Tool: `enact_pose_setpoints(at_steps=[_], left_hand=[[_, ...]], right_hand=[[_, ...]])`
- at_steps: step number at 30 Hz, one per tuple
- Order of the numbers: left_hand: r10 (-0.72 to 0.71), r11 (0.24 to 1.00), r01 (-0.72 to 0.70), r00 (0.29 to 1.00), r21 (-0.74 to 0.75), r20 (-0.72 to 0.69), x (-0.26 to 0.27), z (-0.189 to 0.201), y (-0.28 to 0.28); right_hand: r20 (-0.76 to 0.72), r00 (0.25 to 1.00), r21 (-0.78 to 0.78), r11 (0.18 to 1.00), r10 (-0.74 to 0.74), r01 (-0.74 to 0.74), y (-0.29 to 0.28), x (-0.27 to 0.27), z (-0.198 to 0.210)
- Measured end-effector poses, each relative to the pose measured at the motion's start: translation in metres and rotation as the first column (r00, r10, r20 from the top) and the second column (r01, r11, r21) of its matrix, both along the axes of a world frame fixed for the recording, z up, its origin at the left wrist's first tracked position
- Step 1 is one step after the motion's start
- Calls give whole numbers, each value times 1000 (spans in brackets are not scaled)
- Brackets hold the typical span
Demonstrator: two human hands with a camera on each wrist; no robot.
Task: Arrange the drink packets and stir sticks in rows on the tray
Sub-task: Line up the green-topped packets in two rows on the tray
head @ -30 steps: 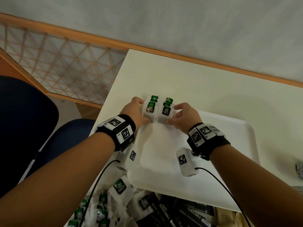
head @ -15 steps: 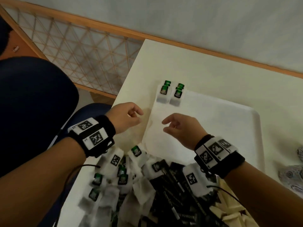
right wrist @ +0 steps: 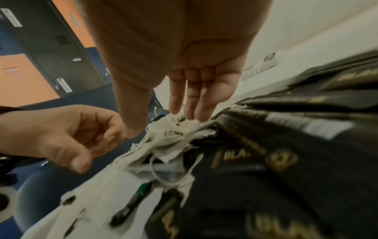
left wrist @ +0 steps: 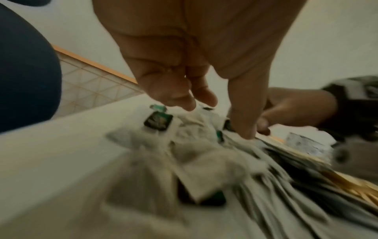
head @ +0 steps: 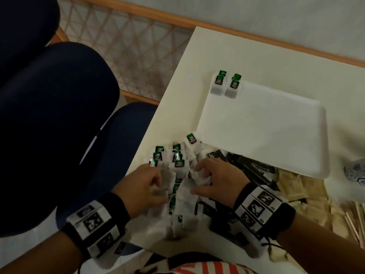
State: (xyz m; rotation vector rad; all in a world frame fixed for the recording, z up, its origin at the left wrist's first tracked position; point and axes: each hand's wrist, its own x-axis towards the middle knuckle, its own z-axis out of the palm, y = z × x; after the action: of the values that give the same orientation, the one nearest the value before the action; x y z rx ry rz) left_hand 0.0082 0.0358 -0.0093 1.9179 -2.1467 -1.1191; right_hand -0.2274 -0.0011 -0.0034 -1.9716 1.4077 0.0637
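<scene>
- White paper tea bags with green tags point(head: 178, 165), heaped on the white table point(head: 237, 56), are reached into by both hands; threads can be seen looped among them in the right wrist view, so several bags could be dragged up together if one is lifted.
- The left hand point(head: 141, 186) is shown with fingers curled at the heap's left edge, thumb pressed among the bags; whether a bag is actually pinched cannot be told through the blur.
- The right hand point(head: 217, 180) is held with fingers nearly straight, tips touching bags just ahead of the palm; nothing is seen gripped.
- Black glossy stick packets point(head: 254, 167) lie under and beside the right hand and could be swept off the pile by a careless pull.
- Two tea bags already placed point(head: 225, 84) stand at the far left corner of the white rectangular plastic tray point(head: 276, 135), well beyond both hands; the row could be knocked askew when more are set beside them.
- Thin wooden stir sticks point(head: 353, 220) rest far right of the right wrist, untouched.
</scene>
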Motion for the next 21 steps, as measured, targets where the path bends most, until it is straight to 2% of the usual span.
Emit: enact_pose_setpoints(at_steps=[3,7,9,12,16,21], left_hand=[[-185,981,183,983,62,18,-10,-7,19],[-351,936,347,924,57,148,-17,-15,35],[-348,937,345,916,53,198,-18,-21,37],[-302,953,304,937,18,176,-24,-27,37],[-205,978,207,977,-35,67,-30,-28,31],[-151,987,152,988,-59,11,-28,-26,19]], right_hand=[[-47,999,-37,999,25,-26,11,7,-3],[-138,985,-91,989,102,-115,25,16,-8],[-204,968,-123,978,143,-170,31,19,-13],[-266,952,-169,964,154,-203,34,24,-19],[-177,977,-181,972,121,-153,29,26,-22],[-47,999,-146,989,10,-16,21,19,-19]])
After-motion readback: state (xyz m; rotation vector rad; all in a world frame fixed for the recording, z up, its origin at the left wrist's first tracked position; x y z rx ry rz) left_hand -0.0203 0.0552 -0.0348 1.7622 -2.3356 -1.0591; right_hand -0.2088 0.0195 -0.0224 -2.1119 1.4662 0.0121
